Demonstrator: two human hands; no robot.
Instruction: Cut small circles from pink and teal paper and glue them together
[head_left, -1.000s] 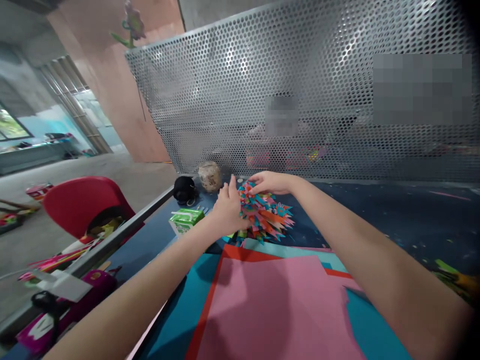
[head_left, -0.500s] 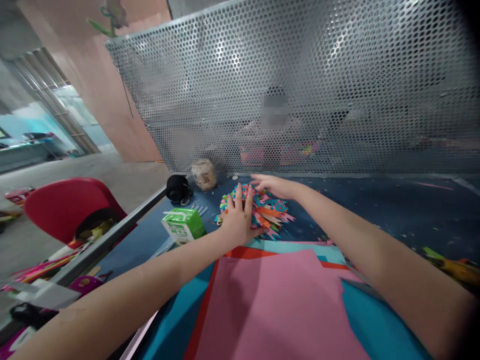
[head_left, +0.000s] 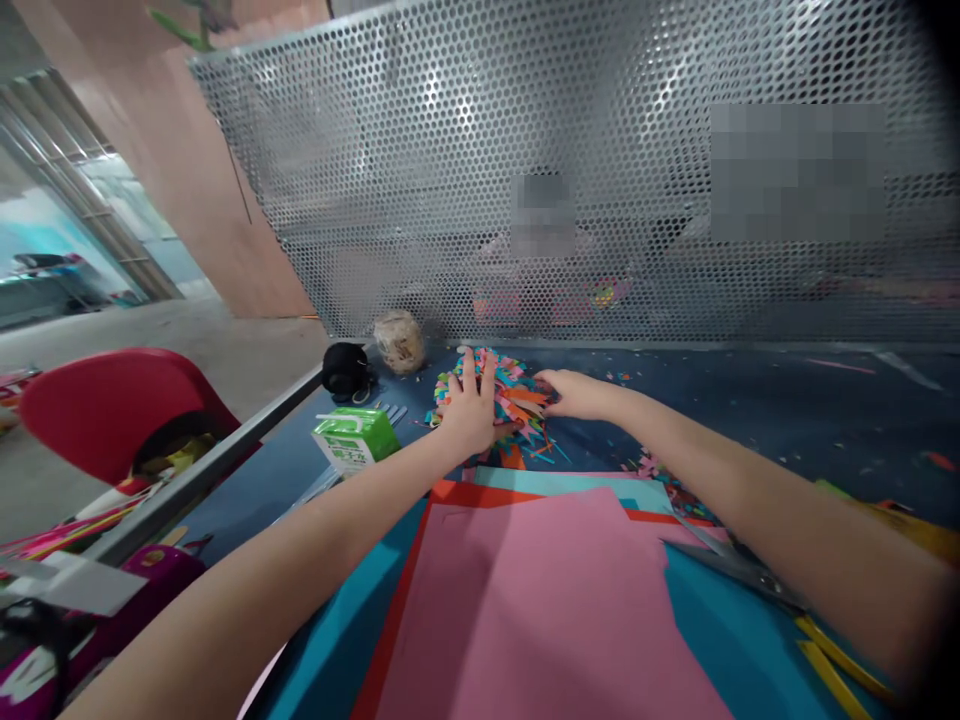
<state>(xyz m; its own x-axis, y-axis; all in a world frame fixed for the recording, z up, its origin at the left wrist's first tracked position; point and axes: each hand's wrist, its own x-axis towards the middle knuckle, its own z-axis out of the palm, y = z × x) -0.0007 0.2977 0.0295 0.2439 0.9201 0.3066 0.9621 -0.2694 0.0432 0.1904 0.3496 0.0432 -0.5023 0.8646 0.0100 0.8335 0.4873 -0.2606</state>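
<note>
A heap of cut paper scraps (head_left: 517, 372) in pink, orange, blue and green lies near the back of the dark tabletop. My left hand (head_left: 471, 418) rests on top of it, fingers spread, palm down. At the heap's right edge, my right hand (head_left: 576, 394) has its fingers curled around some orange and pink strips. In front of both hands lie coloured paper sheets, a pink sheet (head_left: 540, 600) uppermost over red, light blue and blue ones. Scissors (head_left: 761, 580) with yellow handles lie under my right forearm, partly hidden.
A green drink carton (head_left: 356, 438), a black round object (head_left: 346, 371) and a wrapped tan roll-like object (head_left: 400, 341) stand left of the heap. A perforated metal panel (head_left: 420, 180) rises behind, with a person beyond it. A red chair (head_left: 112, 410) is at left.
My right hand has come down from above the heap to its right edge, its fingers curling. My left hand stays spread on the scraps. The view shifted, revealing the scissors.
</note>
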